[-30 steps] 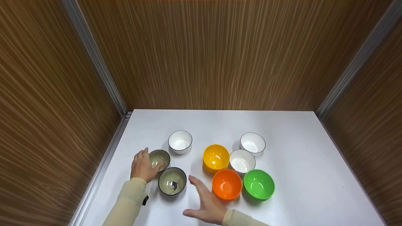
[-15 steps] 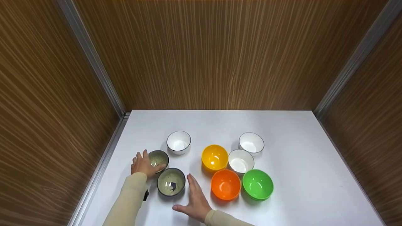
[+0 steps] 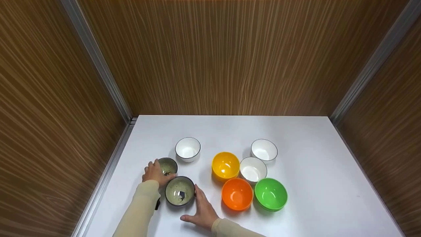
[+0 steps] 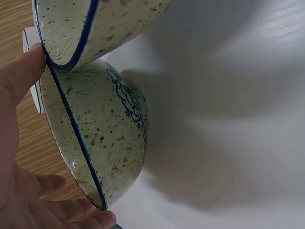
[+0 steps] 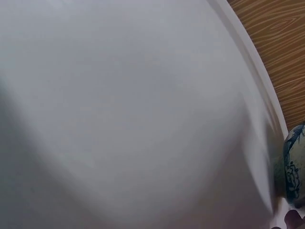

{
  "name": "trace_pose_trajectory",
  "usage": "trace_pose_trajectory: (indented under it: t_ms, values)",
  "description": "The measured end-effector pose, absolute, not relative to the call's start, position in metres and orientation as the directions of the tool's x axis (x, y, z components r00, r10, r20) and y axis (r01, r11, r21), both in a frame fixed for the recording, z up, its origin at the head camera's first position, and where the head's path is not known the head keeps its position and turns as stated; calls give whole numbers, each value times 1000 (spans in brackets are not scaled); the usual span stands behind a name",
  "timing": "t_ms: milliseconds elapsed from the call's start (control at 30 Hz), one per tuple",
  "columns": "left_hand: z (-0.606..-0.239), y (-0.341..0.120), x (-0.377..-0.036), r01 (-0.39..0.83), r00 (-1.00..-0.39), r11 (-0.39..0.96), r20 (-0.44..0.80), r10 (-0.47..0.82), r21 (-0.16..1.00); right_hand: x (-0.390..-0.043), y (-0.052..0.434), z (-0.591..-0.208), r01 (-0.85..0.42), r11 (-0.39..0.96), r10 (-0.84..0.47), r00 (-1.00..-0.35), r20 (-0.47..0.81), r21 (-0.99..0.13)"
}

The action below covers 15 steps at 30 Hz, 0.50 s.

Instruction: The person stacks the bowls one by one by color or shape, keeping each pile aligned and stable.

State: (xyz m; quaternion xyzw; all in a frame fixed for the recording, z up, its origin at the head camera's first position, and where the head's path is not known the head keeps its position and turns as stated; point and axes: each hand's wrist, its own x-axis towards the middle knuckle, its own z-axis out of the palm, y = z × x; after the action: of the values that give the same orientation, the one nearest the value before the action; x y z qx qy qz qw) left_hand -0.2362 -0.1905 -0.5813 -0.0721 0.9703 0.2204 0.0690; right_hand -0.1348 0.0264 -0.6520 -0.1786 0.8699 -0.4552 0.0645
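My left hand [image 3: 157, 171] grips the farther speckled bowl [image 3: 168, 165] from its left side. In the left wrist view my thumb [image 4: 19, 71] lies on that bowl's [image 4: 102, 143] blue rim, and my fingers [image 4: 71, 212] curl around its outer wall. The nearer speckled bowl [image 3: 180, 191] stands right in front of it, rims almost touching, and shows at the top of the left wrist view [image 4: 109, 24]. My right hand [image 3: 201, 205] lies flat on the table with straight fingers against the nearer bowl's right side. The right wrist view catches only that bowl's edge [image 5: 295, 167].
On the white table [image 3: 312, 164] stand three white bowls [image 3: 187, 148] [image 3: 264, 150] [image 3: 253, 169], a yellow bowl [image 3: 225, 164], an orange bowl [image 3: 237, 194] and a green bowl [image 3: 271, 194]. Wood-grain walls enclose the table on the left, back and right.
My right hand slid left across the table until its fingers reached the nearer speckled bowl. My left hand moved in and closed around the farther speckled bowl.
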Motion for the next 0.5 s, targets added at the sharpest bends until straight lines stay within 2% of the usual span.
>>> trace_pose_trajectory:
  t_ms: [333, 500]
  values:
    - [-580, -183, -240, -166, -982, 892, -151, -112, 421, -146, 20, -654, -172, 471, -316, -948, 17, -865]
    - [-581, -180, -243, -163, -982, 897, -151, -110, 410, -152, 18, -652, -139, 487, -297, -955, -14, -862]
